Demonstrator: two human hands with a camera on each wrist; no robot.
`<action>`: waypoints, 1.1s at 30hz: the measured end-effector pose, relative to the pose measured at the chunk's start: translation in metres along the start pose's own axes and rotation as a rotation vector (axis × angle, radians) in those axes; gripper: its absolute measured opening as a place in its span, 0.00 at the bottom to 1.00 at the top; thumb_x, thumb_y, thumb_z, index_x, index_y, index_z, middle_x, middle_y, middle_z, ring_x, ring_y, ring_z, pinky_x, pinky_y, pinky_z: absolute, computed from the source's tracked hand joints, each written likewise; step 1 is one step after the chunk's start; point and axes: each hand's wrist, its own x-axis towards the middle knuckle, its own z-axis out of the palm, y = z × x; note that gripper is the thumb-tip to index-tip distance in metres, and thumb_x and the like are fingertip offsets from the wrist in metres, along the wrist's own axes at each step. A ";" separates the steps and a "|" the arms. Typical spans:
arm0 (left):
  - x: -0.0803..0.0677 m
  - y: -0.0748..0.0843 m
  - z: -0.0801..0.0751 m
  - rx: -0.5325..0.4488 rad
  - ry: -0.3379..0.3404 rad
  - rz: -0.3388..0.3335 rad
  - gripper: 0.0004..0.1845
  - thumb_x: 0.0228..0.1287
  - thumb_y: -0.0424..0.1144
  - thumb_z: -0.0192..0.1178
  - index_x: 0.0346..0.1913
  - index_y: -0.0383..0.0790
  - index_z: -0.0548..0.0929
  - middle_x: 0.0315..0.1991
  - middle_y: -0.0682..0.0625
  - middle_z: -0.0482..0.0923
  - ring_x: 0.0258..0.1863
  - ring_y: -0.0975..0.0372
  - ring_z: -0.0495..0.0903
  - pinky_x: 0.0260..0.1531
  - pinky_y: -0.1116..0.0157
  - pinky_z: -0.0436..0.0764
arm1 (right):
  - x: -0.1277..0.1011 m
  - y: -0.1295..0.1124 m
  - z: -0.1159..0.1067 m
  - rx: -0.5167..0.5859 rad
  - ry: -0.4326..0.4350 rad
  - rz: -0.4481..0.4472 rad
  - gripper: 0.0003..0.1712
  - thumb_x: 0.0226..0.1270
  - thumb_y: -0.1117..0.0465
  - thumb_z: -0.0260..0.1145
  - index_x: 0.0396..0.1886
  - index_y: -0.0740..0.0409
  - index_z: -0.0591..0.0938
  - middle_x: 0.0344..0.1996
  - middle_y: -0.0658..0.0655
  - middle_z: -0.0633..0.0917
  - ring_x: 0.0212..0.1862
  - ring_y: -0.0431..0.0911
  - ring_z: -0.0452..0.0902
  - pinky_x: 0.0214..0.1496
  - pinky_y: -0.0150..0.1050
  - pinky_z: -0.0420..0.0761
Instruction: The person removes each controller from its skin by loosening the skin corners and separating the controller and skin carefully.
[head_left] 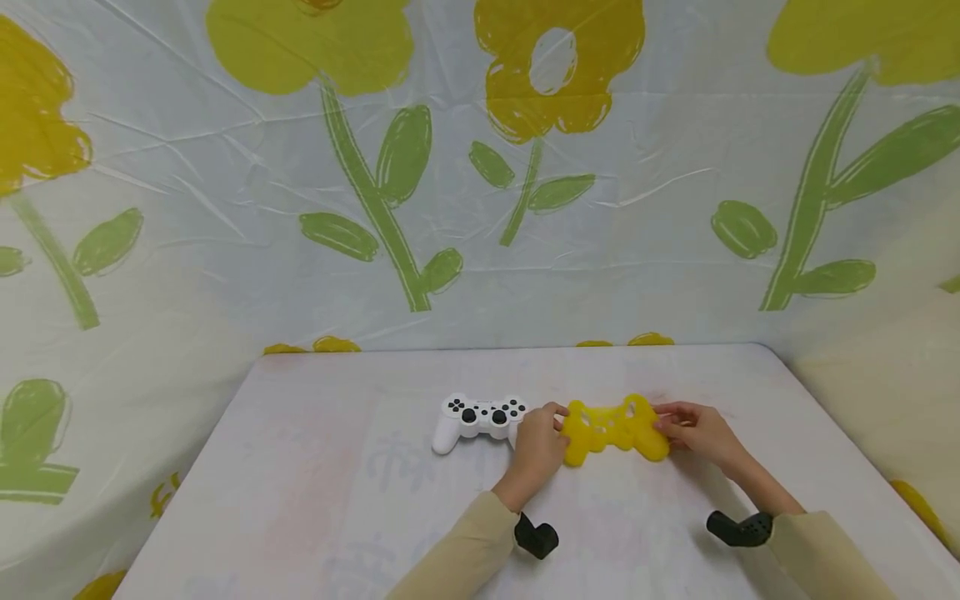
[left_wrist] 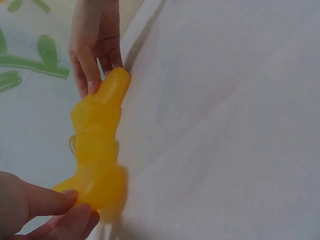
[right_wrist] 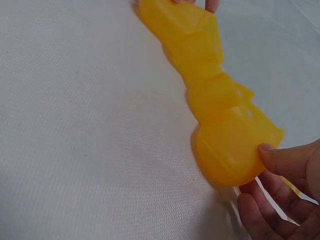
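A yellow silicone controller cover (head_left: 615,427), with cut-outs on its face, is held between both hands low over the table. My left hand (head_left: 538,442) pinches its left end between thumb and fingers. At the opposite end, the thumb and fingers of my right hand (head_left: 697,431) grip the right lobe. In the left wrist view the cover (left_wrist: 97,145) stretches from one hand to the other, edge-on. A white game controller (head_left: 480,421) with black sticks and buttons lies face up just left of my left hand, which hides part of its right handle.
The white-covered table (head_left: 300,500) has faint smudges and bluish marks. Behind it and at the sides hangs a pale curtain (head_left: 637,283) printed with yellow flowers and green stems. Black wrist devices (head_left: 536,537) sit at both cuffs.
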 end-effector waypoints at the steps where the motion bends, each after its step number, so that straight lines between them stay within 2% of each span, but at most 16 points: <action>1: 0.000 0.000 0.001 -0.003 0.000 0.001 0.16 0.53 0.26 0.68 0.46 0.41 0.83 0.34 0.48 0.82 0.32 0.62 0.77 0.35 0.72 0.80 | -0.001 0.000 0.000 -0.004 0.003 -0.002 0.29 0.67 0.56 0.64 0.59 0.73 0.73 0.41 0.63 0.82 0.38 0.47 0.76 0.36 0.31 0.83; 7: 0.001 0.000 0.008 -0.044 -0.010 -0.011 0.15 0.54 0.27 0.68 0.46 0.41 0.84 0.35 0.48 0.82 0.32 0.63 0.76 0.37 0.71 0.79 | -0.006 0.001 -0.003 -0.040 0.035 0.003 0.29 0.67 0.55 0.64 0.58 0.73 0.73 0.42 0.65 0.81 0.38 0.47 0.76 0.35 0.31 0.83; 11: 0.003 -0.001 0.007 -0.013 0.000 -0.003 0.15 0.53 0.28 0.68 0.46 0.41 0.84 0.35 0.48 0.82 0.32 0.63 0.76 0.39 0.68 0.78 | -0.003 0.001 -0.002 -0.034 0.027 0.001 0.29 0.68 0.55 0.63 0.58 0.74 0.73 0.43 0.67 0.81 0.38 0.47 0.76 0.35 0.31 0.83; 15: 0.003 -0.003 0.003 0.000 -0.023 0.003 0.15 0.55 0.28 0.67 0.46 0.40 0.84 0.34 0.48 0.81 0.31 0.63 0.75 0.38 0.69 0.77 | 0.000 0.000 0.000 -0.039 0.020 0.025 0.29 0.68 0.54 0.63 0.59 0.73 0.72 0.46 0.70 0.80 0.37 0.47 0.75 0.35 0.30 0.82; 18: 0.003 -0.005 -0.001 -0.046 -0.014 0.044 0.13 0.57 0.28 0.64 0.46 0.39 0.85 0.35 0.48 0.81 0.28 0.65 0.74 0.32 0.74 0.76 | 0.000 0.000 0.001 -0.067 0.030 0.028 0.28 0.68 0.55 0.62 0.58 0.73 0.73 0.46 0.71 0.80 0.37 0.47 0.76 0.34 0.30 0.81; 21: 0.003 -0.008 -0.008 -0.110 0.028 0.122 0.11 0.60 0.30 0.62 0.45 0.39 0.85 0.36 0.48 0.82 0.26 0.69 0.74 0.29 0.78 0.74 | 0.000 -0.001 0.000 -0.145 0.067 -0.001 0.25 0.68 0.55 0.62 0.55 0.71 0.76 0.44 0.70 0.82 0.36 0.48 0.76 0.32 0.33 0.79; 24: 0.005 -0.011 -0.022 -0.133 0.088 0.218 0.09 0.64 0.33 0.61 0.45 0.41 0.86 0.37 0.49 0.84 0.27 0.70 0.77 0.29 0.79 0.76 | -0.003 -0.004 -0.003 -0.244 0.143 -0.059 0.21 0.69 0.54 0.61 0.49 0.70 0.79 0.40 0.68 0.84 0.35 0.50 0.76 0.30 0.34 0.77; 27: 0.007 -0.014 -0.045 -0.123 0.143 0.310 0.08 0.66 0.33 0.59 0.44 0.41 0.86 0.36 0.49 0.86 0.29 0.67 0.81 0.30 0.79 0.77 | -0.006 -0.009 -0.006 -0.313 0.269 -0.167 0.18 0.69 0.55 0.61 0.44 0.69 0.82 0.35 0.67 0.85 0.33 0.52 0.78 0.29 0.33 0.76; 30: 0.012 -0.020 -0.074 -0.040 0.186 0.396 0.09 0.67 0.33 0.58 0.45 0.40 0.86 0.37 0.49 0.87 0.30 0.64 0.82 0.29 0.75 0.79 | -0.005 -0.014 -0.010 -0.362 0.434 -0.326 0.12 0.65 0.60 0.65 0.39 0.67 0.83 0.32 0.65 0.86 0.32 0.55 0.79 0.30 0.35 0.76; 33: 0.020 -0.032 -0.103 0.113 0.244 0.472 0.10 0.67 0.33 0.57 0.47 0.40 0.86 0.41 0.49 0.87 0.37 0.61 0.85 0.36 0.68 0.82 | -0.002 -0.020 -0.015 -0.401 0.584 -0.501 0.08 0.58 0.67 0.69 0.37 0.66 0.84 0.30 0.64 0.86 0.34 0.56 0.79 0.33 0.38 0.77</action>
